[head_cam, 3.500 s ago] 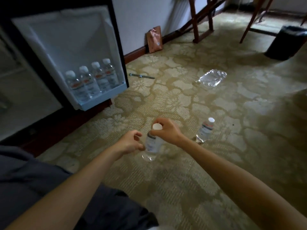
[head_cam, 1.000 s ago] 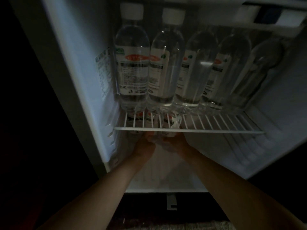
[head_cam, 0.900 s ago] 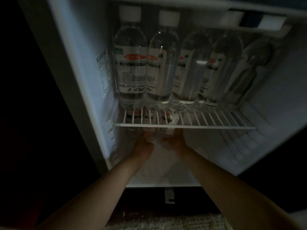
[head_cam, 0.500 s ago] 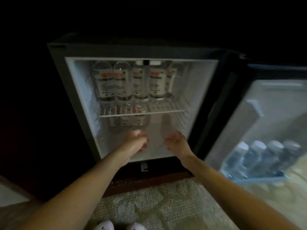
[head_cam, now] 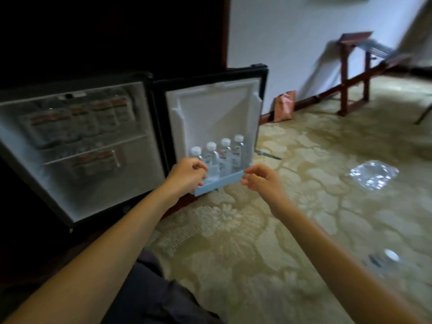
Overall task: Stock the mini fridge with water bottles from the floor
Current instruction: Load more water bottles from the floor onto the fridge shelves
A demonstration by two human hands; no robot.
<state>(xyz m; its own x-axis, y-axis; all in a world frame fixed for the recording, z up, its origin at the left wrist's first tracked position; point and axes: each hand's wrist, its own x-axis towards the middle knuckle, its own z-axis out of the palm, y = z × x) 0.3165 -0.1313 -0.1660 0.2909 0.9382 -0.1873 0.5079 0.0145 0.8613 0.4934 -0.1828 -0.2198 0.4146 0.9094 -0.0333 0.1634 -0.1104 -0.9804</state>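
the mini fridge (head_cam: 77, 157) fills the left of the frame, its door (head_cam: 210, 118) swung open at centre. half a second ago both hands were reaching into the lower compartment; now they are out in front of the door shelf (head_cam: 219, 183), so the bottle they carried looks to have been left inside and the view has swung right toward the floor. blurred bottles stand on the upper wire shelf (head_cam: 93, 148) and a few below it. four water bottles (head_cam: 219, 155) sit in the door shelf. one bottle on the carpet (head_cam: 383, 260) remains at lower right, probably the next pick, with crumpled plastic wrap (head_cam: 371, 176) at right. left hand (head_cam: 187, 176) loosely curled, empty; right hand (head_cam: 261, 181) fingers apart, empty. labels show a red band; no writing is readable.
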